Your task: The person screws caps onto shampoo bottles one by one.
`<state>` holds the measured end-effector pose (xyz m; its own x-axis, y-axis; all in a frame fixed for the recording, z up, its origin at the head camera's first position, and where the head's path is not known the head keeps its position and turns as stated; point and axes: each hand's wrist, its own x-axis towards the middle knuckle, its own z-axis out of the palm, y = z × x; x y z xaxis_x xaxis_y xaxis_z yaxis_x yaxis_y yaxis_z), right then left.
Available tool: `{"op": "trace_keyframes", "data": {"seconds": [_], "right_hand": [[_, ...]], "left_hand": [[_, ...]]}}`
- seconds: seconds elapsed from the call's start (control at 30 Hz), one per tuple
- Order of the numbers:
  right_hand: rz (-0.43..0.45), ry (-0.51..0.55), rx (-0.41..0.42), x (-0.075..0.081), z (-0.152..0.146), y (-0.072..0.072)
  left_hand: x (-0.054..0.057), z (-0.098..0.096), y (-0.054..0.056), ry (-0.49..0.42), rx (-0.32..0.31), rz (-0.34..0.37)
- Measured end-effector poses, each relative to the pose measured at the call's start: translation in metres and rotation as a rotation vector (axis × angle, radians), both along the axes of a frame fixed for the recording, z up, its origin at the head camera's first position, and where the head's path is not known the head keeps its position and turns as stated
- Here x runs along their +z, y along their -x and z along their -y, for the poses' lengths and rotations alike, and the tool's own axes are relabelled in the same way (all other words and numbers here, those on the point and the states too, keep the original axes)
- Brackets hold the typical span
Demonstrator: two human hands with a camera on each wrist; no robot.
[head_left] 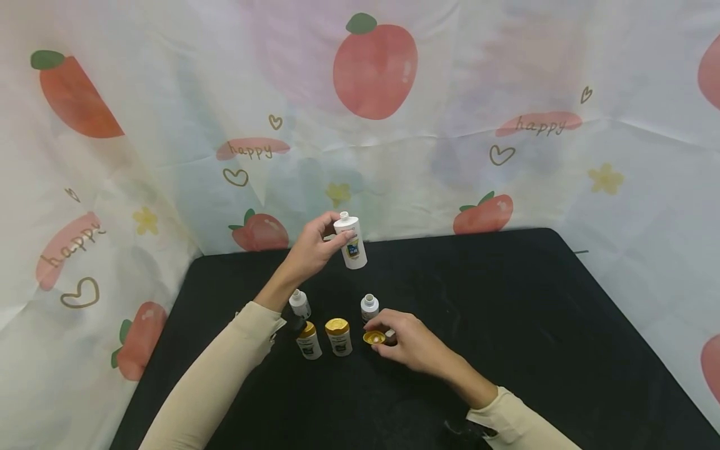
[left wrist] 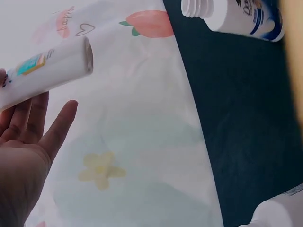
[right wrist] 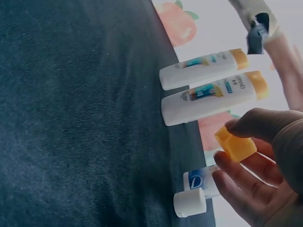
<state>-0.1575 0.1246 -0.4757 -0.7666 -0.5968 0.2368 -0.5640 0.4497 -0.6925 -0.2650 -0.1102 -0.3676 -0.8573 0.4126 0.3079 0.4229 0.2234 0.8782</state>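
My left hand [head_left: 316,247] grips a white shampoo bottle [head_left: 352,249] with a bare neck, held up above the back of the table. In the left wrist view the bottle's base points right, its label partly showing. Lower down, my right hand [head_left: 413,340] pinches a yellow flip cap [right wrist: 236,144] between thumb and fingers. Just left of it stand two gold-capped bottles, one [head_left: 339,337] nearer the cap and the other [head_left: 309,342] by my left sleeve. A small uncapped white bottle [head_left: 369,305] is right behind my right fingers.
Another uncapped white bottle [head_left: 300,304] stands behind my left forearm. A loose white cap [right wrist: 189,203] lies by the small bottle in the right wrist view. The black tabletop [head_left: 506,294] meets a fruit-print curtain [head_left: 416,169] at the back.
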Motion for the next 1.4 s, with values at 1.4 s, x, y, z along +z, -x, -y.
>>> {"op": "trace_keyframes", "data": {"seconds": [1.4], "right_hand": [[0.092,0.161,-0.026,0.041,-0.015,0.012]], "left_hand": [[0.002,0.008,-0.07,-0.044,0.038,-0.024]]}}
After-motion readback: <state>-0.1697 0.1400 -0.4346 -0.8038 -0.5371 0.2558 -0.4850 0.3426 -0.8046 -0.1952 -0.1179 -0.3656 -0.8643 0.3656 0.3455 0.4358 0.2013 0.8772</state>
